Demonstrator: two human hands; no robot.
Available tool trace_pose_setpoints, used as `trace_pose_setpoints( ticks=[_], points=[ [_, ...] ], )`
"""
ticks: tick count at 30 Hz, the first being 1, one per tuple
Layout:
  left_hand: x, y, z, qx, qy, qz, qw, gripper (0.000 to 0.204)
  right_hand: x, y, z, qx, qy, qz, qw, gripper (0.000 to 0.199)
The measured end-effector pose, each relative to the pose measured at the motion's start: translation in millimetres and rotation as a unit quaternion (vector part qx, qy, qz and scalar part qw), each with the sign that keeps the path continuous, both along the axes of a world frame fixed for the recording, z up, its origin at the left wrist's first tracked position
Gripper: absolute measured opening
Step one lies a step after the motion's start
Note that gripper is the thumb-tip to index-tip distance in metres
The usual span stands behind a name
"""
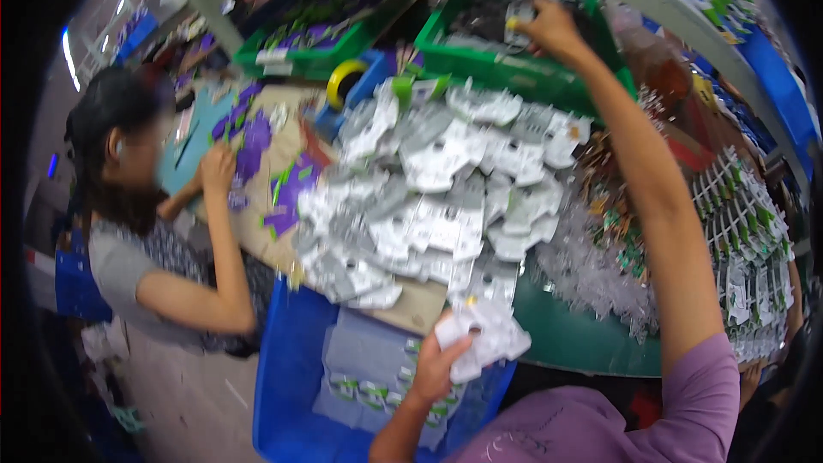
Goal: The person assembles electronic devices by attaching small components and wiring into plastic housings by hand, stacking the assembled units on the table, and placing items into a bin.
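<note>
My left hand (pixel 435 367), at the front edge of the table, grips a white, irregularly shaped flat piece (pixel 484 339) with a round dark hole. Stretched far forward, my right hand (pixel 553 30) is over a green bin (pixel 514 71) at the back. Its fingers pinch a small clear-grey piece (pixel 517 17), partly blurred; a yellow spot shows at the fingertips. Many similar white and grey pieces (pixel 441 154) lie heaped on the table between my hands. The bin holds dark and clear small parts.
A blue tub (pixel 267 386) below the table edge holds grey sheets and green-and-white pieces. Left of me, a person (pixel 171 266) handles purple pieces (pixel 253 146). A blue tape dispenser (pixel 369 77) stands behind the heap. Clear plastic parts (pixel 591 279) lie right. A shelf beam crosses overhead.
</note>
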State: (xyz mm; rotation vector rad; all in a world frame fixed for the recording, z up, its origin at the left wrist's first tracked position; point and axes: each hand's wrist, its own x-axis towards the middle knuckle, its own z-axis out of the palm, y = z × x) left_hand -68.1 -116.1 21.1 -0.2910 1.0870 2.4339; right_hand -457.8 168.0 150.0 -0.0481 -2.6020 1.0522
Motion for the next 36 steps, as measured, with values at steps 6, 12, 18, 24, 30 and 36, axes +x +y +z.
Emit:
trace_pose_setpoints(
  ticks=[6, 12, 18, 24, 30, 36],
  points=[
    [-33, 7, 19, -0.026, 0.101, 0.064, 0.992, 0.04, 193, -73, 24, -0.128, 0.011, 0.315, 0.94, 0.018],
    [-25, 18, 23, -0.156, 0.207, 0.149, 0.954, 0.033, 286, -117, -25, -0.087, 0.124, 0.351, 0.924, 0.015],
    [-24, 19, 29, -0.277, 0.321, 0.138, 0.895, 0.041, 273, -99, -26, -0.163, -0.215, 0.377, 0.886, 0.014],
    [-37, 23, 39, -0.205, 0.352, 0.094, 0.908, 0.063, 155, -64, -16, -0.165, 0.044, 0.192, 0.966, 0.023],
    [-9, 3, 14, -0.237, 0.323, 0.174, 0.9, 0.039, 34, -5, 14, 0.088, 0.115, 0.022, 0.989, 0.021],
    [48, -68, -66, -0.41, 0.09, 0.248, 0.873, 0.022, -36, 153, -25, 0.438, -0.202, 0.099, 0.87, 0.048]
  ],
)
